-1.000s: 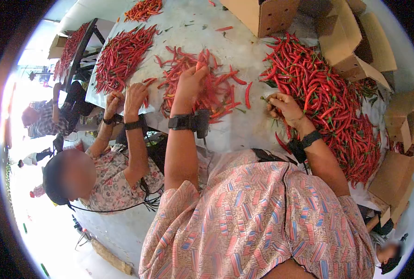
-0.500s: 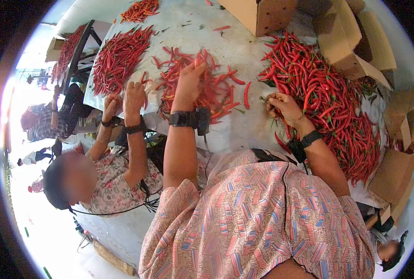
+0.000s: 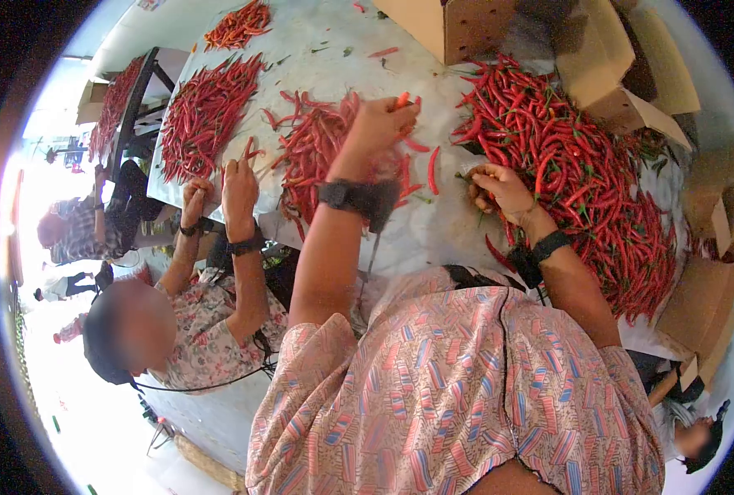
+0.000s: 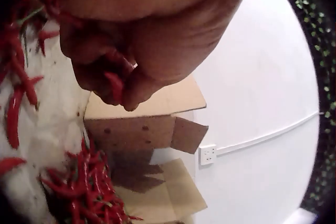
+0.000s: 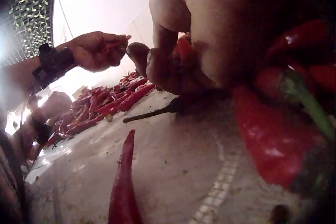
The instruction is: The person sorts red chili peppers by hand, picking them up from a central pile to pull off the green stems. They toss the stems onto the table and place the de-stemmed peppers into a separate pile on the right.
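Note:
My left hand is above the middle chili pile, gripping red chili peppers whose ends poke out of the curled fingers. The left wrist view shows a red chili tip between its fingers. At the near edge of the large right pile, my right hand stays low with curled fingers. A red chili pepper shows inside those fingers in the right wrist view, mostly hidden by them. Below them a dark stem sticks out. A single chili lies between the two piles.
Open cardboard boxes stand behind and beside the right pile. Left of me a person in a floral shirt works with both hands near another chili pile. A smaller pile lies farther back on the table.
My left hand has moved right across the middle pile, with chili peppers still in its grip. The right hand has barely moved. The neighbouring person's hands have shifted slightly down.

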Available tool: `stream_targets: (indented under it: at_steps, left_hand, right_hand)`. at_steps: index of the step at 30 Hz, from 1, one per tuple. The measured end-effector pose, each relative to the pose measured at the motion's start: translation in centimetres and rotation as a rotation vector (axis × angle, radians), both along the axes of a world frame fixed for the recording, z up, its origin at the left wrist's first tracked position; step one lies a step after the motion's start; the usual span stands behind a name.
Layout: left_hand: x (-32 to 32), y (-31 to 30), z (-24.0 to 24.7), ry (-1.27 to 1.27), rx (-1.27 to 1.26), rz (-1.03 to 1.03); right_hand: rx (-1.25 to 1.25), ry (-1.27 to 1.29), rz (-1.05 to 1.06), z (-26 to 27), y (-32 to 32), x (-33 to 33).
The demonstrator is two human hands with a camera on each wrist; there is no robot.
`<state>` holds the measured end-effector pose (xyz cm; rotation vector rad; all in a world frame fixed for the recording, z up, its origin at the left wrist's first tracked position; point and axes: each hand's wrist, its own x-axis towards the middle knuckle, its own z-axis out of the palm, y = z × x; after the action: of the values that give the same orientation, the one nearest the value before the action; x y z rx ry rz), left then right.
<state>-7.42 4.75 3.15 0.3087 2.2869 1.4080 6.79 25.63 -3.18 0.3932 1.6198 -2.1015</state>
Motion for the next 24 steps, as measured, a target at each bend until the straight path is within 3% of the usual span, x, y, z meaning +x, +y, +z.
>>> stream_targets:
  at_steps: [1, 4, 6, 11, 14, 16, 20, 22, 24]
  left_hand:
    - [0.4, 0.3, -0.5, 0.077, 0.021, -0.143]
    - [2.4, 1.4, -1.1, 0.225, 0.182, -0.293]
    - [3.0, 1.8, -0.5, -0.126, 0.042, -0.236]
    - [4.5, 2.2, -0.9, 0.092, -0.038, -0.342]
    - [5.1, 2.6, -2.7, -0.165, 0.373, -0.121]
    - [5.8, 2.5, -3.1, -0.327, 0.423, -0.051]
    - [6.2, 2.9, -4.3, -0.197, 0.302, -0.097]
    - [7.1, 3.8, -2.7, -0.314, 0.346, 0.02]
    - [7.6, 4.8, 0.1, -0.336, 0.248, -0.012]
  right_hand:
    - [0.0, -0.001, -0.01, -0.2, 0.0, 0.0]
    - [-0.007, 0.003, -0.022, 0.1, 0.0, 0.1]
    - [-0.016, 0.01, -0.023, 0.0, -0.1, 0.1]
    - [-0.012, 0.04, -0.026, -0.5, 0.0, 0.1]
    - [0.003, 0.046, -0.023, -0.8, 0.0, 0.1]
    - [0.006, 0.038, -0.011, -0.3, 0.0, 0.1]
    - [0.003, 0.016, -0.003, -0.3, 0.0, 0.1]
    - [0.007, 0.02, -0.013, -0.6, 0.0, 0.1]
    - [0.009, 0.023, -0.019, -0.9, -0.2, 0.1]
